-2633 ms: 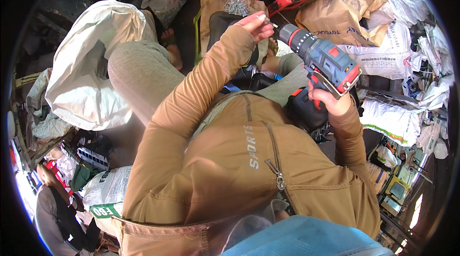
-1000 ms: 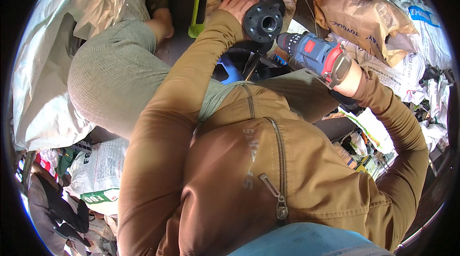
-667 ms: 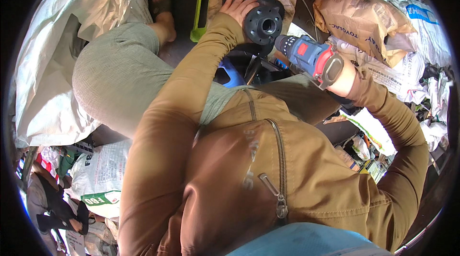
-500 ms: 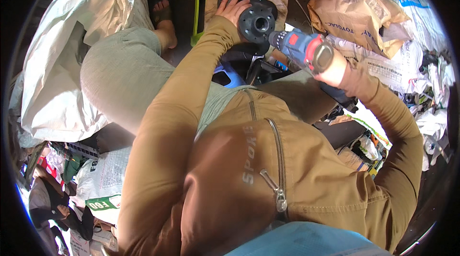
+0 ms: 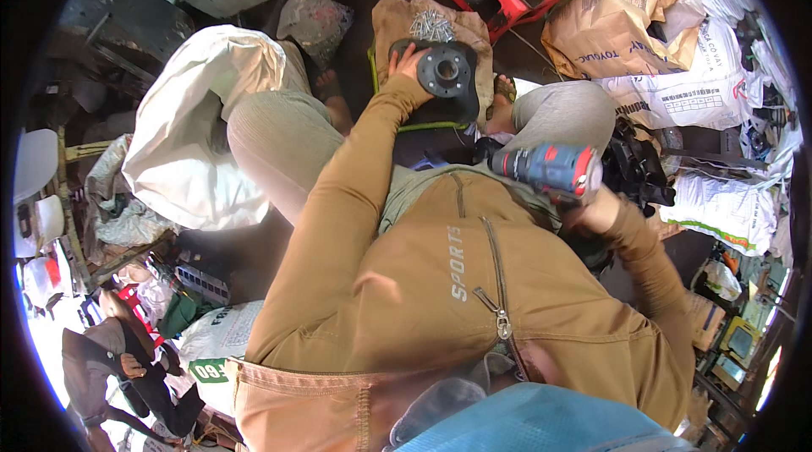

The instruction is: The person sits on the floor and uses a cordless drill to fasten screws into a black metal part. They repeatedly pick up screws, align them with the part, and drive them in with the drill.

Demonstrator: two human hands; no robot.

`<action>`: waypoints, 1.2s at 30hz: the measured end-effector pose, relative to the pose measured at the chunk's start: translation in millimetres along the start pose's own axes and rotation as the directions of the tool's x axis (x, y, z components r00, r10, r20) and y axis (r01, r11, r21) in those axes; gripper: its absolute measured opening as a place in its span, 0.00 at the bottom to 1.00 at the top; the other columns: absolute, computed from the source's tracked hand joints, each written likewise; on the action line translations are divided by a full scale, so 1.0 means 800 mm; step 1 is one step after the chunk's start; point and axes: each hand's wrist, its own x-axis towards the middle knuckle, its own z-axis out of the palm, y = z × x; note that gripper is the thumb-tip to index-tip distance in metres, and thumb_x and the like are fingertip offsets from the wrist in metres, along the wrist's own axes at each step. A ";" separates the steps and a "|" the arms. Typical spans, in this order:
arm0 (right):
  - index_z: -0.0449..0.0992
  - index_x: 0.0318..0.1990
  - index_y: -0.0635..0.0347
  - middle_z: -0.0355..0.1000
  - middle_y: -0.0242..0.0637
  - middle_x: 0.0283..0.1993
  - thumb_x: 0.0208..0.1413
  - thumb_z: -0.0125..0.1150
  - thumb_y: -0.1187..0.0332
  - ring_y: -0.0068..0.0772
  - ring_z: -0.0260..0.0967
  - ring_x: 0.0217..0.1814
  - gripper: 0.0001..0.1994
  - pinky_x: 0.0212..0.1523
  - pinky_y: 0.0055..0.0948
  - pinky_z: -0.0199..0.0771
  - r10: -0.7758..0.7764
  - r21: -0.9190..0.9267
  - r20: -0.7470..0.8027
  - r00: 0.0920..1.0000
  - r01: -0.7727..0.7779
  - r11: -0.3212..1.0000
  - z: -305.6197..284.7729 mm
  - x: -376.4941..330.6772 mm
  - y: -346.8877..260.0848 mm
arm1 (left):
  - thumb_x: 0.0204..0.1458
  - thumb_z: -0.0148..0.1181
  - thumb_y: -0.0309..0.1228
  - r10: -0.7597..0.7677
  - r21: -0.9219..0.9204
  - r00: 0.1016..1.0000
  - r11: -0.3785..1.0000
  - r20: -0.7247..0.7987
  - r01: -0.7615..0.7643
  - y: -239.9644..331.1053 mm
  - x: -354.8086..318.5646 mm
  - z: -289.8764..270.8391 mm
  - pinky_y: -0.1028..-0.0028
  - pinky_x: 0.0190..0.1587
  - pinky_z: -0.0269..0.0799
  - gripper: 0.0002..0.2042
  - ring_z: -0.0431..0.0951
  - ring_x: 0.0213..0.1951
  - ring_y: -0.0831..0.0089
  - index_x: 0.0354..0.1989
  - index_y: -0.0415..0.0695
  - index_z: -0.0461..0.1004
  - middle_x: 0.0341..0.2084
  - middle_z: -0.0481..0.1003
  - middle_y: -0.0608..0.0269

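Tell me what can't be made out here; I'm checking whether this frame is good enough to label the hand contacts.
Head view only:
- Right hand: fingers hidden behind the power drill, so its grip is unclear.
- Drill tip: hidden by the jacket and knee.
- Left hand: palm on the round black metal hub; its underside is hidden.
- Pile of screws: too small to count.

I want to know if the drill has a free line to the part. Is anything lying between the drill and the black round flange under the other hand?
Nothing visible does. The drill in the right hand sits back over the lap; between it and the black round flange under the left hand shows only dark floor and the person's clothing.
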 end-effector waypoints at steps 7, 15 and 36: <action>0.70 0.50 0.63 0.73 0.41 0.47 0.42 0.65 0.68 0.38 0.69 0.50 0.24 0.52 0.31 0.68 -0.368 -0.208 -0.140 0.919 0.336 0.919 0.058 0.046 0.131 | 0.34 0.66 0.52 0.143 0.132 0.982 0.983 -0.122 -0.127 0.037 -0.039 -0.075 0.53 0.66 0.33 0.37 0.49 0.67 0.66 0.58 0.60 0.65 0.59 0.63 0.73; 0.59 0.61 0.59 0.68 0.40 0.53 0.50 0.62 0.68 0.30 0.68 0.51 0.30 0.52 0.32 0.68 -0.564 -0.046 -0.399 0.723 0.599 0.800 -0.031 0.013 0.082 | 0.42 0.64 0.41 0.535 0.296 0.791 0.839 -0.297 -0.456 0.160 -0.062 -0.200 0.55 0.65 0.41 0.29 0.50 0.66 0.56 0.55 0.44 0.68 0.60 0.62 0.56; 0.65 0.56 0.60 0.69 0.44 0.51 0.59 0.45 0.44 0.43 0.69 0.50 0.29 0.49 0.41 0.71 0.759 0.338 -0.575 0.306 0.933 -0.120 -0.124 0.149 0.461 | 0.43 0.69 0.30 0.124 0.071 0.972 0.988 0.201 -0.141 0.105 -0.030 -0.243 0.66 0.53 0.67 0.31 0.70 0.54 0.62 0.58 0.43 0.64 0.53 0.69 0.55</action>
